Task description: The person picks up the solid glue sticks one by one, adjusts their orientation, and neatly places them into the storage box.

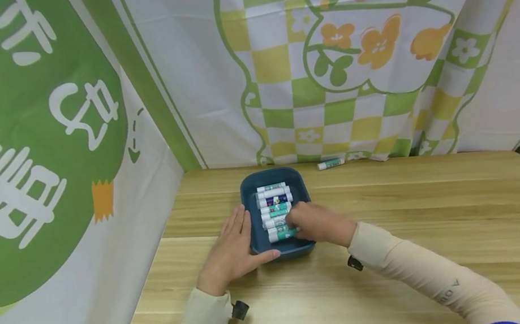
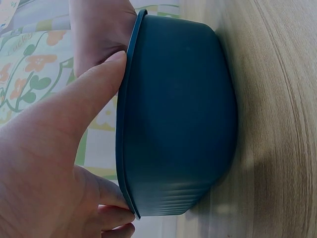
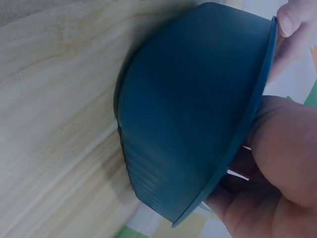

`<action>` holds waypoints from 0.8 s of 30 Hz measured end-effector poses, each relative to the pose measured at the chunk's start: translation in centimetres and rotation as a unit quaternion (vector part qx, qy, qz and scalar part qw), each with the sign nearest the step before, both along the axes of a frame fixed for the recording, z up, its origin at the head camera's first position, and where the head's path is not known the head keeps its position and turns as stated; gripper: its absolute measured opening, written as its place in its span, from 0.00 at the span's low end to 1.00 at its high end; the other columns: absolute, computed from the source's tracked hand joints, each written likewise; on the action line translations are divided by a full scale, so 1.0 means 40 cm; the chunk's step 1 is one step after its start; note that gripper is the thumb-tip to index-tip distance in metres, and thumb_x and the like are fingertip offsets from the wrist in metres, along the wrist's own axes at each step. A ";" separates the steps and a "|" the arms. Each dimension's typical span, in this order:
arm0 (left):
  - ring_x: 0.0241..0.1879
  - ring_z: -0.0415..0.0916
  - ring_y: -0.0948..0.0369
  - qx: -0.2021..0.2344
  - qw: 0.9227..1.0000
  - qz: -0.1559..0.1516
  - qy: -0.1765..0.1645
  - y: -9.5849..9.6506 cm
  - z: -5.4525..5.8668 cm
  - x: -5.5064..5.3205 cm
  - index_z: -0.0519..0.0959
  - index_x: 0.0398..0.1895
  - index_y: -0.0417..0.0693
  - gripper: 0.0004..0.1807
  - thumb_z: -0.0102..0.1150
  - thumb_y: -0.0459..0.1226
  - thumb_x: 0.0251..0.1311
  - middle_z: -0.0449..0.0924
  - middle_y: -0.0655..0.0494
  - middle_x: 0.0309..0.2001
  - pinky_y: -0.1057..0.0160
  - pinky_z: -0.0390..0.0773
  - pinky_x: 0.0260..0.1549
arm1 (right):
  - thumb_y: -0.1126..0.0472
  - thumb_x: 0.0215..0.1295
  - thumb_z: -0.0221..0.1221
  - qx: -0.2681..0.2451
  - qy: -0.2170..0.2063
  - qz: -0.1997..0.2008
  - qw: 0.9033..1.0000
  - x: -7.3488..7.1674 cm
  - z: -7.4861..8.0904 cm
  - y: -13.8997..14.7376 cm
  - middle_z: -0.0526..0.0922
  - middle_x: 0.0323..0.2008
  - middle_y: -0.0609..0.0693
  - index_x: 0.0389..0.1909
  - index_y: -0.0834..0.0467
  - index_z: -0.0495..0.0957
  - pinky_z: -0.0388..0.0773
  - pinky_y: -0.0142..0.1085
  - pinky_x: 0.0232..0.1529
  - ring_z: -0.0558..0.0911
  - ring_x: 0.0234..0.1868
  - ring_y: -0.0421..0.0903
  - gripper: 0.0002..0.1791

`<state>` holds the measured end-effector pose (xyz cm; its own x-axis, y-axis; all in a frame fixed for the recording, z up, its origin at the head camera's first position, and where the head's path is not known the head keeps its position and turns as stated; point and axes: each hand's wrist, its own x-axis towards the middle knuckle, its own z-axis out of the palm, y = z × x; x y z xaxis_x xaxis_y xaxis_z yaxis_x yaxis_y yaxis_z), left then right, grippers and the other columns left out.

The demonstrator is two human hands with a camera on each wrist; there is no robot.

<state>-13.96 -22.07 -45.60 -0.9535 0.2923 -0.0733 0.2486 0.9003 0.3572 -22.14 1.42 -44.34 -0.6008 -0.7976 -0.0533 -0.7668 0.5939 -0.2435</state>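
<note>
A dark blue plastic box [image 1: 260,249] stands on the table, with several glue sticks [image 1: 276,213] lying crosswise in a column inside. Most have white bodies with green labels; one label is dark blue. My left hand [image 1: 233,249] rests along the box's left side, fingers straight, thumb stretched over the front rim. In the left wrist view that thumb [image 2: 101,74] touches the rim. My right hand [image 1: 319,224] reaches in over the right rim with curled fingers, holding the right end of the front glue stick [image 1: 280,233]. Its fingertips are mostly hidden.
Another glue stick [image 1: 331,164] lies on the wooden table [image 1: 401,201] by the back edge, right of the box. A patterned curtain [image 1: 335,115] hangs behind, and a green and white cloth wall [image 1: 143,204] borders the left.
</note>
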 end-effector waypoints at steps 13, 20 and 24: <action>0.87 0.36 0.41 0.002 1.000 0.001 -0.006 0.000 0.001 -0.004 0.45 0.84 0.31 0.67 0.57 0.73 0.63 0.37 0.35 0.86 0.42 0.46 0.85 | 0.64 0.61 0.75 0.041 0.008 -0.047 0.998 -0.002 -0.011 -0.012 0.87 0.29 0.48 0.36 0.59 0.87 0.84 0.35 0.34 0.79 0.28 0.39 0.06; 0.87 0.35 0.43 -0.005 1.000 0.002 -0.008 0.001 -0.002 -0.005 0.44 0.85 0.32 0.68 0.56 0.74 0.62 0.35 0.37 0.86 0.44 0.45 0.86 | 0.63 0.61 0.76 0.058 0.019 -0.056 0.997 -0.004 -0.014 -0.017 0.86 0.29 0.48 0.36 0.60 0.87 0.84 0.35 0.35 0.79 0.28 0.40 0.08; 0.87 0.36 0.43 0.000 1.000 0.002 -0.001 0.001 -0.004 -0.006 0.45 0.84 0.32 0.68 0.57 0.74 0.62 0.37 0.36 0.86 0.43 0.46 0.85 | 0.62 0.61 0.76 0.061 0.028 -0.055 0.996 -0.006 -0.017 -0.019 0.86 0.30 0.49 0.37 0.59 0.87 0.85 0.34 0.35 0.80 0.29 0.39 0.08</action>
